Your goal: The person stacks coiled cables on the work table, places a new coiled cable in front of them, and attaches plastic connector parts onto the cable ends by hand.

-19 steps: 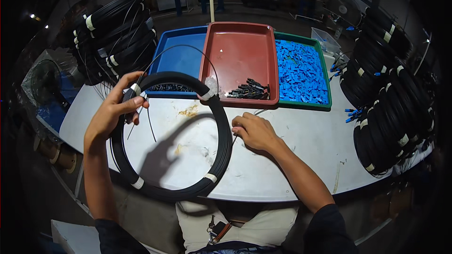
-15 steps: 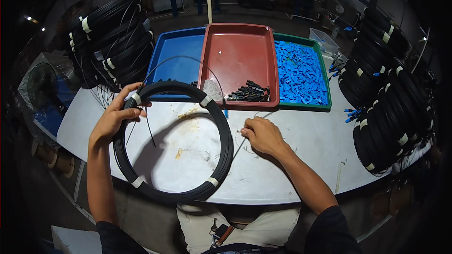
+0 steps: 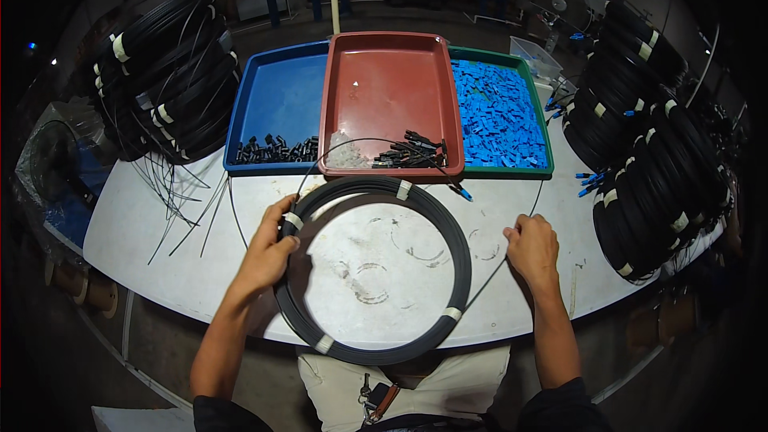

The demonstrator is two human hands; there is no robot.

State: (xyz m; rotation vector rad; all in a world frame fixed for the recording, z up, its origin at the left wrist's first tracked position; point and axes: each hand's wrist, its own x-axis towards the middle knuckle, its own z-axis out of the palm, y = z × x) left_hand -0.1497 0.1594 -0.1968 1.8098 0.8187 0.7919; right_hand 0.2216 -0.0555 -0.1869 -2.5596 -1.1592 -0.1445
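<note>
A coil of black cable (image 3: 462,260), bound with several pale tape bands, leans over the near side of the white table (image 3: 512,304). My left hand (image 3: 268,252) grips its left side by one of the bands. My right hand (image 3: 532,250) is closed around a loose cable length that runs from the coil's lower right up past the fist. Another strand arches over the top of the coil and ends in a blue connector (image 3: 462,191) just below the red tray.
Behind the coil stand a blue tray (image 3: 280,56) with black parts, a red tray (image 3: 388,80) with clear and black pieces, and a green tray (image 3: 534,96) full of blue connectors (image 3: 500,116). Stacked cable coils flank the table at left (image 3: 172,72) and right (image 3: 656,184).
The coil has moved right and lowered toward the table's near edge with my left hand. My right hand has moved right, drawing out more of the loose cable. The view has shifted slightly.
</note>
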